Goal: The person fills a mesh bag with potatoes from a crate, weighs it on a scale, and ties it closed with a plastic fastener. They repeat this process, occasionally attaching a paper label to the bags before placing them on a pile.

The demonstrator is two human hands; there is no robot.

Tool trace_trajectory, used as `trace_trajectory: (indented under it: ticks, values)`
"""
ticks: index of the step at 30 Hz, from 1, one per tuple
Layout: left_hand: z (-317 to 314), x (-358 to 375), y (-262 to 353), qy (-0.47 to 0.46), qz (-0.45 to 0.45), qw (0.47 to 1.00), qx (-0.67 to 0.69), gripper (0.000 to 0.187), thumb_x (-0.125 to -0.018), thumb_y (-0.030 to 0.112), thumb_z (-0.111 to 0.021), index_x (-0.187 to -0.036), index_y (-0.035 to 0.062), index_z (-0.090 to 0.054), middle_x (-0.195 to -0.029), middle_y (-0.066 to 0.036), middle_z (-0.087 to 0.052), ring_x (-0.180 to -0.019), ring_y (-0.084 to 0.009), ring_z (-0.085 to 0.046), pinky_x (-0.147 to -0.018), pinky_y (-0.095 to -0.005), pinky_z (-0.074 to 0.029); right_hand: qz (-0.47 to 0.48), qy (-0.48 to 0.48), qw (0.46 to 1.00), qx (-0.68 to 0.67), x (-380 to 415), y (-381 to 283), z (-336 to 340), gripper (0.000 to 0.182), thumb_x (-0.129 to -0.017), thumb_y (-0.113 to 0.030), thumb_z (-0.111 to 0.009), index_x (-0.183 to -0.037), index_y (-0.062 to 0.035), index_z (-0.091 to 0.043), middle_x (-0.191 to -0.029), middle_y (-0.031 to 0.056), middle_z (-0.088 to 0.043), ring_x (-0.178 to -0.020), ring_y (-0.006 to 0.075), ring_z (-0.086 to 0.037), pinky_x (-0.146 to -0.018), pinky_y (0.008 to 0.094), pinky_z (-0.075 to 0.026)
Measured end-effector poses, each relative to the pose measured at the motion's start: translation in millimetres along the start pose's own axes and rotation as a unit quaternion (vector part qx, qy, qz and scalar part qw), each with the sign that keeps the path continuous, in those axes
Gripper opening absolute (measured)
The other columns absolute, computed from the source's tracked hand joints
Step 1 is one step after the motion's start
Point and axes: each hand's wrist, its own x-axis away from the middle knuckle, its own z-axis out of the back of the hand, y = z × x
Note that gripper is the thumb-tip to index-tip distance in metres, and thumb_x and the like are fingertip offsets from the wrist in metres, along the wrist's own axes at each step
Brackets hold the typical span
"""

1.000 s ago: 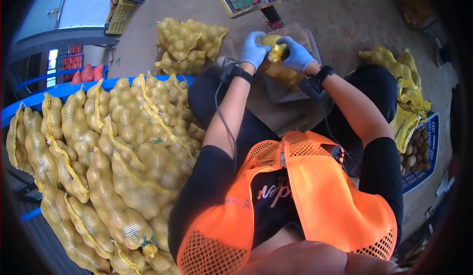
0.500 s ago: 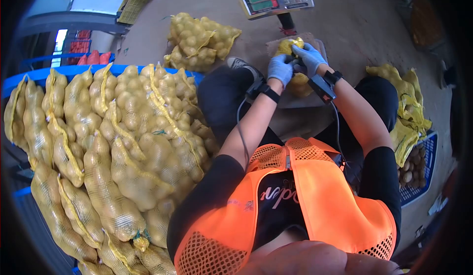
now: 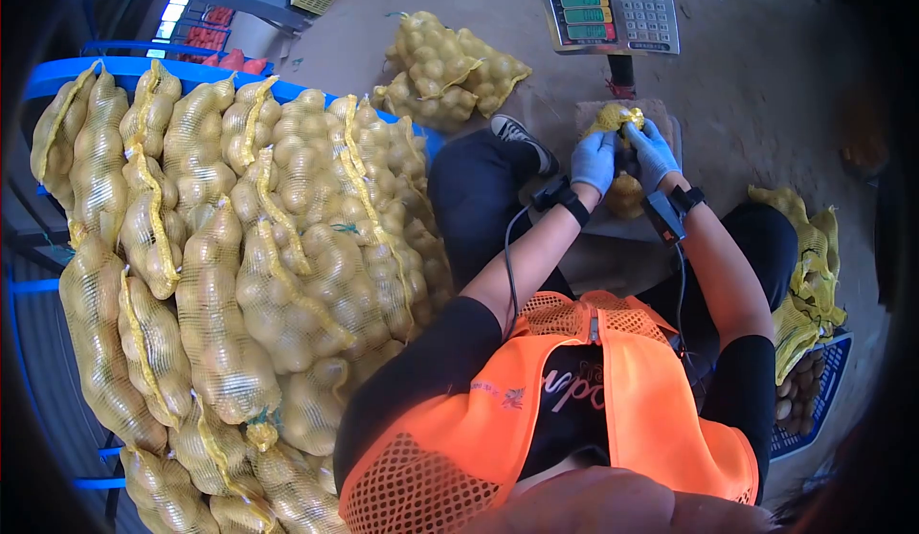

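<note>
A yellow mesh bag (image 3: 626, 195) with potato-like round produce sits on the scale platform (image 3: 678, 137) between my legs. Both hands wear pale blue gloves. My left hand (image 3: 593, 161) is closed round the left side of the bag's gathered neck. From the right, my right hand (image 3: 655, 155) pinches the same neck, the two hands side by side. The bag's loose yellow top (image 3: 611, 119) bunches up beyond my fingers. Something dark shows between the hands, too small to make out. Dark devices with cables are strapped at both wrists.
The scale's display panel (image 3: 613, 17) stands beyond the platform. Many filled mesh bags (image 3: 215, 314) lie on a blue-edged rack at left. More filled bags (image 3: 440, 70) rest on the floor ahead. At right, yellow mesh bags (image 3: 809, 256) lie beside a blue crate (image 3: 833, 390) of brown produce.
My view has shifted, so the scene sits lower and further right. Both hands stay at the bag's neck, with little change in their grip.
</note>
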Motion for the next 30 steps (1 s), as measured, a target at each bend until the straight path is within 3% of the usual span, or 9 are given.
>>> trace_trajectory:
  ticks: [2, 4, 6, 14, 19, 21, 25, 29, 30]
  values:
    - [9, 28, 27, 0.068, -0.198, 0.848, -0.486, 0.026, -0.089, 0.026, -0.052, -0.085, 0.0027, -0.062, -0.065, -0.011, -0.061, -0.058, -0.0209, -0.062, -0.052, -0.0354, -0.046, -0.016, 0.044, 0.996, 0.072, 0, -4, -2, 0.022, -0.088, -0.025, -0.056, -0.108, -0.0159, -0.052, -0.080, -0.0003, -0.058, -0.067, 0.0087, -0.055, -0.055, 0.0214, -0.043]
    - [15, 45, 34, 0.065, -0.233, 0.826, -0.508, 0.024, -0.089, 0.021, -0.052, -0.077, 0.0014, -0.060, -0.055, -0.012, -0.055, -0.052, -0.0216, -0.059, -0.051, -0.0328, -0.044, 0.111, 0.041, 0.991, 0.057, -12, 10, 3, 0.025, -0.087, -0.023, -0.058, -0.105, -0.0074, -0.054, -0.076, -0.0012, -0.056, -0.066, 0.0074, -0.052, -0.057, 0.0215, -0.042]
    - [15, 78, 60, -0.147, -0.281, 0.911, -0.263, 0.024, -0.089, 0.018, -0.052, -0.073, 0.0008, -0.058, -0.054, -0.009, -0.054, -0.049, -0.0175, -0.055, -0.049, -0.0309, -0.042, 0.163, 0.062, 0.976, 0.133, -13, 7, 5, 0.025, -0.086, -0.023, -0.058, -0.104, -0.0050, -0.055, -0.077, -0.0007, -0.057, -0.067, 0.0068, -0.051, -0.059, 0.0210, -0.042]
    - [42, 103, 38, -0.165, 0.111, 0.957, 0.209, 0.046, -0.093, 0.046, -0.038, -0.081, 0.0051, -0.054, -0.063, -0.003, -0.056, -0.050, -0.0108, -0.053, -0.046, -0.0208, -0.041, 0.183, -0.034, 0.961, 0.202, 2, 3, -17, 0.024, -0.086, -0.018, -0.059, -0.104, -0.0020, -0.056, -0.081, 0.0006, -0.057, -0.067, 0.0059, -0.049, -0.060, 0.0231, -0.043]
    - [55, 85, -32, 0.043, 0.502, 0.795, 0.339, 0.081, -0.082, 0.070, -0.022, -0.134, 0.0089, -0.032, -0.135, -0.017, -0.035, -0.122, -0.0276, -0.039, -0.099, -0.0439, -0.035, 0.188, -0.075, 0.934, 0.295, 21, 12, -53, 0.024, -0.086, -0.021, -0.058, -0.099, -0.0011, -0.055, -0.079, 0.0030, -0.056, -0.069, 0.0084, -0.050, -0.064, 0.0248, -0.043]
    - [51, 70, -55, -0.074, 0.250, 0.789, 0.556, 0.078, -0.080, 0.071, -0.026, -0.136, 0.0166, -0.032, -0.137, -0.008, -0.037, -0.129, -0.0281, -0.028, -0.105, -0.0518, -0.021, 0.261, -0.081, 0.879, 0.391, 38, 9, -86, 0.036, -0.084, -0.027, -0.059, -0.105, 0.0014, -0.055, -0.089, 0.0142, -0.061, -0.082, 0.0224, -0.058, -0.074, 0.0328, -0.046]
    - [105, 67, -2, -0.091, 0.159, 0.800, 0.571, 0.074, -0.082, 0.064, -0.031, -0.137, 0.0142, -0.028, -0.138, -0.009, -0.033, -0.128, -0.0289, -0.030, -0.104, -0.0508, -0.024, 0.380, -0.042, 0.851, 0.359, 62, -5, -180, 0.041, -0.075, -0.031, -0.063, -0.110, -0.0106, -0.059, -0.090, 0.0136, -0.065, -0.086, 0.0303, -0.062, -0.075, 0.0398, -0.049]
    - [152, 40, 104, 0.016, 0.006, 0.770, 0.638, 0.071, -0.084, 0.057, -0.037, -0.137, 0.0118, -0.025, -0.140, -0.011, -0.030, -0.127, -0.0298, -0.031, -0.103, -0.0498, -0.027, 0.378, -0.354, 0.813, 0.266, 74, -51, -254, 0.071, -0.072, -0.035, -0.069, -0.125, 0.0008, -0.038, -0.113, 0.0255, -0.051, -0.110, 0.0377, -0.048, -0.092, 0.0415, -0.040]
    - [162, 37, 134, 0.062, -0.055, 0.753, 0.653, 0.070, -0.084, 0.055, -0.038, -0.138, 0.0112, -0.024, -0.140, -0.012, -0.029, -0.127, -0.0300, -0.031, -0.103, -0.0496, -0.028, 0.591, -0.325, 0.712, 0.196, 64, -44, -278, 0.070, -0.070, -0.032, -0.071, -0.124, -0.0011, -0.039, -0.110, 0.0243, -0.052, -0.108, 0.0378, -0.049, -0.092, 0.0411, -0.040]
